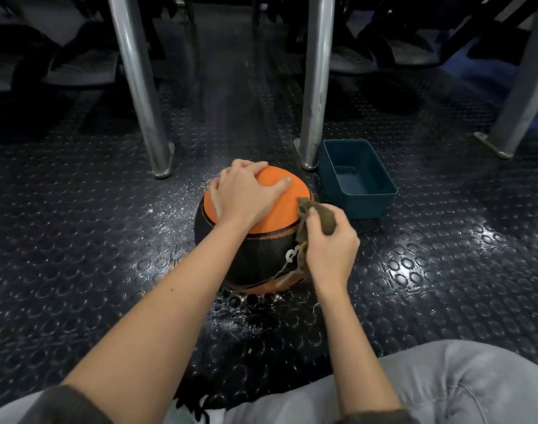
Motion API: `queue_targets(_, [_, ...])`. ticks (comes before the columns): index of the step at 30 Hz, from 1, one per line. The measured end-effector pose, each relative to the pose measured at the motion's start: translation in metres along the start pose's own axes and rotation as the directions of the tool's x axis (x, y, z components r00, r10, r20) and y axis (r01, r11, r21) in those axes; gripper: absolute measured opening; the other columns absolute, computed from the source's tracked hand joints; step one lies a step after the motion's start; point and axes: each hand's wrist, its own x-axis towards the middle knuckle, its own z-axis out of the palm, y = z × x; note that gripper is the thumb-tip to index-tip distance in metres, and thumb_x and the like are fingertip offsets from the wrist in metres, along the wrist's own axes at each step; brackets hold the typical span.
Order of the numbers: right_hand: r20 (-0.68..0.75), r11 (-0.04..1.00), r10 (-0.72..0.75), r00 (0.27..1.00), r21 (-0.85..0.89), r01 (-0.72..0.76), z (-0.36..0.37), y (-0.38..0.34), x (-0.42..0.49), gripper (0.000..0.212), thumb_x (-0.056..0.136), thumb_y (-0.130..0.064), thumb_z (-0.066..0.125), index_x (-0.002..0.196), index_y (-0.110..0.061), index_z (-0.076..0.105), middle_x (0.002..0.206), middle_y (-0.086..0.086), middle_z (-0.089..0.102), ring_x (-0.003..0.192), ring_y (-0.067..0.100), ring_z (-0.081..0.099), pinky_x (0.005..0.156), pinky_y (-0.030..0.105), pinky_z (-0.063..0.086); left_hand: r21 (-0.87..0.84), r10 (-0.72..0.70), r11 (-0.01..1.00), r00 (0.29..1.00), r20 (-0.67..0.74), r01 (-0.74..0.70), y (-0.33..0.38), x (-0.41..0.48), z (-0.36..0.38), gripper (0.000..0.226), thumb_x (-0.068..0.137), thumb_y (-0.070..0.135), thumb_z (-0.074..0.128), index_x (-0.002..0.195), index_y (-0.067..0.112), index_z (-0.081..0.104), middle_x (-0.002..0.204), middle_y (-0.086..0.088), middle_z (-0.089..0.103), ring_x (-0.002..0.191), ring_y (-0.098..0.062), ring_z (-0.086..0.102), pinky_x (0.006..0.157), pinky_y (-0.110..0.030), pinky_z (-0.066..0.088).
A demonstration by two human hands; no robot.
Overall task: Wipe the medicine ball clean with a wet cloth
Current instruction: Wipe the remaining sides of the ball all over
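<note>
On studded black rubber floor (pixel 78 240), left grip (pixel 243 194) spread atop orange-and-black round medicine ball (pixel 255 261), likely steadying it — right grip (pixel 332 252) pinching crumpled brown cloth (pixel 327 220) against its side.

Left arm: bare forearm stretched forward from the lower left, left hand (pixel 246 192) laid palm-down on top of the medicine ball (pixel 280 214), fingers spread, thumb splayed to the right. Right arm: bare forearm reaching forward from the lower right, right hand (pixel 328 250) with its back toward the camera, fingers curled round a bunched cloth (pixel 325 217) held against the ball's right side.
</note>
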Motion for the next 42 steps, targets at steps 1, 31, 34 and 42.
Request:
queue_targets(1, [-0.008,1.0,0.031,0.999,-0.001,-0.031,-0.001,-0.001,0.002,0.007,0.089,-0.025,0.06,0.094,-0.026,0.065,0.074,-0.013,0.063,0.07,0.007,0.058,0.072,0.032,0.047,0.014,-0.011,1.0,1.0,-0.001,0.011,0.003,-0.001,0.003,0.056,0.079,0.063,0.057,0.127,0.034,0.056,0.132,0.006,0.048,0.126,-0.02,0.04,0.109,-0.042,0.024])
queue_targets(31, [-0.092,0.997,-0.034,0.995,0.06,0.04,0.012,0.011,-0.026,0.016,0.091,-0.026,0.058,0.102,-0.016,0.062,0.091,-0.001,0.066,0.085,0.018,0.061,0.076,0.032,0.047,-0.053,0.301,0.943,0.769,0.564,-0.33,-0.025,0.003,-0.035,0.089,0.063,0.053,0.08,0.125,0.066,0.017,0.156,0.016,-0.002,0.143,-0.017,-0.009,0.114,-0.048,-0.004])
queue_targets(34, [-0.109,0.986,-0.159,0.981,0.04,0.164,0.019,0.018,-0.063,0.025,0.086,-0.035,0.053,0.098,-0.016,0.063,0.091,-0.009,0.064,0.083,0.009,0.058,0.08,0.021,0.041,-0.031,0.299,0.939,0.765,0.57,-0.343,-0.02,0.006,-0.034,0.088,0.066,0.052,0.077,0.131,0.063,0.019,0.156,0.015,0.0,0.143,-0.017,-0.008,0.114,-0.048,-0.003])
queue_targets(42, [-0.052,0.973,0.214,0.975,0.101,-0.208,0.0,0.015,0.034,0.011,0.092,-0.02,0.057,0.098,-0.014,0.063,0.078,-0.009,0.058,0.08,0.013,0.057,0.073,0.022,0.049,-0.023,0.313,0.93,0.755,0.576,-0.367,-0.017,0.0,-0.029,0.082,0.068,0.051,0.076,0.13,0.065,0.023,0.155,0.016,-0.001,0.142,-0.016,-0.01,0.112,-0.048,-0.007])
